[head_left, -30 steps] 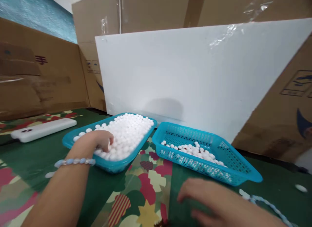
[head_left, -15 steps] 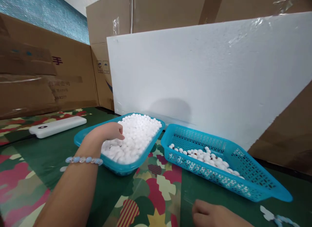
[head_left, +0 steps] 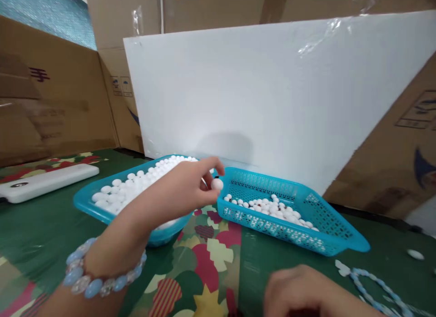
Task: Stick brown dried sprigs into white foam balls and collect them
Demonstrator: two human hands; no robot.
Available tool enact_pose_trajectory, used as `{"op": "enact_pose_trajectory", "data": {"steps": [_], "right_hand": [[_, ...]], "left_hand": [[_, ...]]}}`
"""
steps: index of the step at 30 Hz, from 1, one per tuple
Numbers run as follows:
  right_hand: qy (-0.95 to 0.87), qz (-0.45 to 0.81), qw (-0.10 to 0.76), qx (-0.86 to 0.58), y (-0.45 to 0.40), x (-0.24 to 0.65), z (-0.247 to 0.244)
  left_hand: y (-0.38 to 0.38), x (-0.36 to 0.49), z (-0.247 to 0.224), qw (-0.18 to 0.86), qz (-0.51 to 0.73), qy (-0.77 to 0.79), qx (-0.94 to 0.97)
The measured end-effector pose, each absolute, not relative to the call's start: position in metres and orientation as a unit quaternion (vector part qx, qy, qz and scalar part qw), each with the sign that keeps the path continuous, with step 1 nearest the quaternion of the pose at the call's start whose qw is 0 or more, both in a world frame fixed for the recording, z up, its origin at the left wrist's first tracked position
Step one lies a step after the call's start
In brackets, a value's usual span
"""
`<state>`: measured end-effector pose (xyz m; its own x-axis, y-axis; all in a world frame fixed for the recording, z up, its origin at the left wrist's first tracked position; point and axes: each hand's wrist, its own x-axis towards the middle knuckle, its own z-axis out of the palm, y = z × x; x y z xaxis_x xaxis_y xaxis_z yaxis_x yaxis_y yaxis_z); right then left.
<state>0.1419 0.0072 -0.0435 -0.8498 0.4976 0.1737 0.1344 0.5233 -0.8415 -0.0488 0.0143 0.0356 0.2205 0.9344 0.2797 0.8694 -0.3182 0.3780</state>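
**White ball (head_left: 217,184) between tray (head_left: 83,201) and basket (head_left: 286,233)**

Left hand (head_left: 190,180): fingers pinch the ball near the basket's left rim. Right hand (head_left: 296,287): nearer, open surface (head_left: 254,258) separating it from the basket's near edge; its fingers' state cannot be told.

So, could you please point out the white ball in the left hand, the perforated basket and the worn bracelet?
White ball (head_left: 217,184): head view, middle of its surface.
Perforated basket (head_left: 265,185): head view, inner back wall.
Worn bracelet (head_left: 93,288): head view, a near-side bead.
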Motion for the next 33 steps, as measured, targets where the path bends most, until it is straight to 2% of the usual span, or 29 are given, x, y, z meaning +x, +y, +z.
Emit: {"op": "enact_pose_trajectory", "data": {"steps": [6,11,17,20,27,33], "right_hand": [[-0.732,0.528,0.363,-0.230,0.002,0.150,-0.018],[-0.667,0.507,0.511,-0.191,0.000,0.150,-0.014],[-0.606,0.541,0.563,-0.150,-0.007,0.144,-0.014],[-0.605,0.524,0.585,-0.131,-0.010,0.143,-0.014],[-0.654,0.408,0.626,-0.120,-0.009,0.143,-0.012],[-0.653,0.397,0.637,-0.101,-0.008,0.144,-0.015]], "left_hand": [[0.015,-0.023,0.022,0.315,0.264,0.438,0.799],[0.013,-0.015,0.017,0.465,0.286,0.399,0.737],[0.011,-0.010,0.015,0.590,0.343,0.308,0.663],[0.007,-0.008,0.015,0.622,0.359,0.287,0.634],[0.000,-0.002,0.014,0.624,0.365,0.293,0.626],[-0.001,0.002,0.013,0.654,0.370,0.278,0.598]]}}
